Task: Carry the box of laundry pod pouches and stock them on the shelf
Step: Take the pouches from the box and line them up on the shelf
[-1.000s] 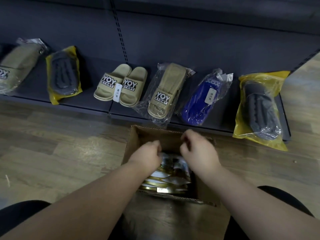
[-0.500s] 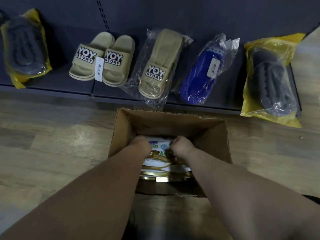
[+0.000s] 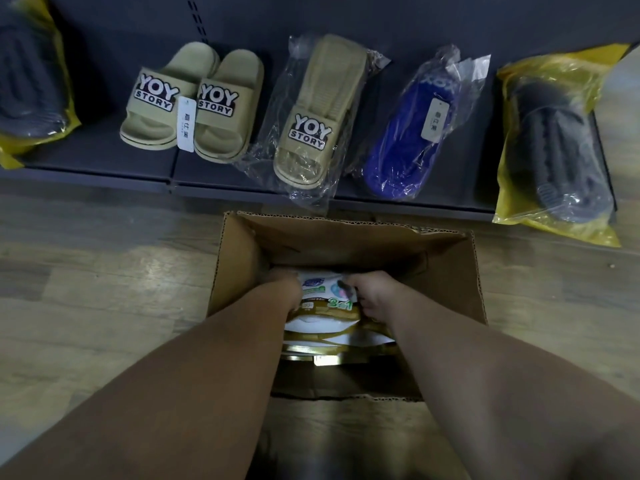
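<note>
Both my left hand [image 3: 284, 289] and right hand [image 3: 372, 294] grip the top white-and-gold laundry pod pouch [image 3: 327, 294] inside the open brown cardboard box [image 3: 450, 271]; soft, probably slippery; I'd pinch its side edges.

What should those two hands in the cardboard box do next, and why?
Probably lift the top white-and-gold laundry pod pouch straight up out of the open brown cardboard box. The left hand and right hand already grip its two sides, more pouches lie stacked beneath, and none sits on the dark grey shelf yet.
</note>
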Motion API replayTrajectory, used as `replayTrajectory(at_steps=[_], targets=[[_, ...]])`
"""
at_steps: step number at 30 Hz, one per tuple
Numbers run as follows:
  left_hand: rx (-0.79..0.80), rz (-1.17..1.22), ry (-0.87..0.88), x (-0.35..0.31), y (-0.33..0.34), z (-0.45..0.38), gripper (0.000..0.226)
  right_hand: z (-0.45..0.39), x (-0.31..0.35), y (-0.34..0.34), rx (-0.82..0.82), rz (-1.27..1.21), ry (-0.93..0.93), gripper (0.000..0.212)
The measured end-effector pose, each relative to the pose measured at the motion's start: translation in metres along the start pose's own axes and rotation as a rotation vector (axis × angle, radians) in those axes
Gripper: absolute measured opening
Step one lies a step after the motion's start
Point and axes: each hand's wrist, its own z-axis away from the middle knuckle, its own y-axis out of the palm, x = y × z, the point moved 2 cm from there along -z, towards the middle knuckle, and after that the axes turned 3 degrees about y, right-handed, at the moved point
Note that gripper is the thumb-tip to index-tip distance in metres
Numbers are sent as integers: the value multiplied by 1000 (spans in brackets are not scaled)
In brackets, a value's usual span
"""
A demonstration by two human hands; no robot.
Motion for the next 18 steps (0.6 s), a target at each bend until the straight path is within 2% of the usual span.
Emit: replayTrajectory(at_steps=[2,4,6,7,8,9,12,15,16,18], targets=[[54,-179,103,0,0,0,42,-3,3,-1,-35,1,-1,21],[108,-215,145,-1,4,-4,41,-4,4,-3,-29,36,29,34],[78,-99,71,2,2,-3,42,-7,3,-6,-11,85,63,39],[73,10,6,3,2,-4,43,-11,2,-8,18,105,72,29],[78,48,12,4,3,-7,42,-15,1,-8,51,122,70,14],[100,96,-5,4,2,-4,41,-16,1,-9,50,129,69,9],[157,74,2,4,1,-2,42,-8,4,-7,66,126,77,23],[113,411,-197,2,-7,8,40,11,5,-3,73,141,63,30],[88,469,-180,1,-10,9,40,18,5,-3,64,130,68,29],[51,383,-90,-3,-21,30,48,33,10,-5,10,113,43,28]])
